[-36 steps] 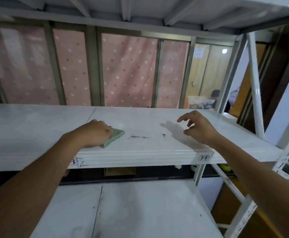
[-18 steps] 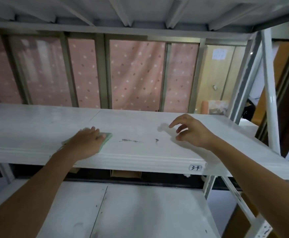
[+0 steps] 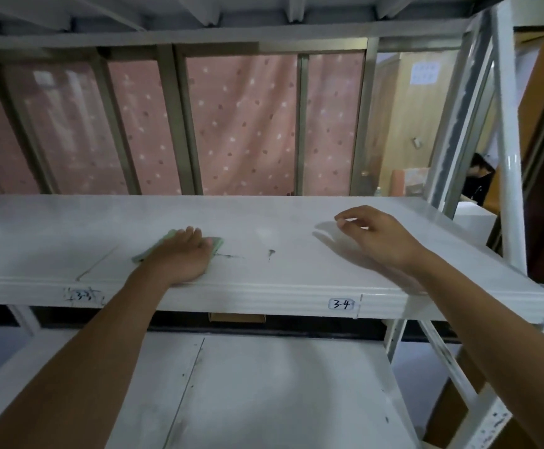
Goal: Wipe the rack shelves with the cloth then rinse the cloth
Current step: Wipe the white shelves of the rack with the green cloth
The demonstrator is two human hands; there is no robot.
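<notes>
Green cloth lies flat on the white upper shelf of the rack, pinned beneath the left hand. That hand's fingers lie extended and close together, palm down, covering most of the cloth; only a corner shows past the fingertips on the right and a strip shows to the left of the knuckles. Just right of those fingers, two dark smudges mark the shelf surface, the nearer one almost touching the cloth's edge. The right hand hangs over the shelf well apart from the cloth, holding nothing, its fingers loosely curled with the tips pointing left, casting a shadow under them. Below that hand's wrist, on the shelf's front lip, sits a label reading 3-4. A second white shelf lies beneath both forearms. Beyond the fingertips hangs a pink dotted curtain behind metal bars.
</notes>
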